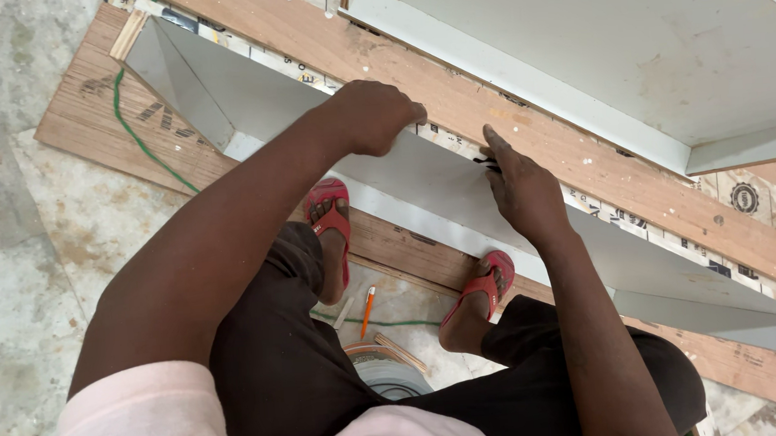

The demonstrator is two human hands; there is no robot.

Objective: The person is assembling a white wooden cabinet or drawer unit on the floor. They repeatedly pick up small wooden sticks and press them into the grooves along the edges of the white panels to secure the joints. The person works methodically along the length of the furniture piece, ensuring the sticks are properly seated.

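Under both hands, grey panel runs diagonally.

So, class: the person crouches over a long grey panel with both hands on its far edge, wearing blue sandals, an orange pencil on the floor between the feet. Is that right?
Not quite: the sandals are red, not blue, as the head view shows. The rest holds: left hand and right hand sit on the far edge of the grey panel, and the orange pencil lies between the feet.

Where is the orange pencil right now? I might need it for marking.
In the head view the orange pencil lies on the floor between the person's two feet in red sandals, beside a green cord and just above a round container.
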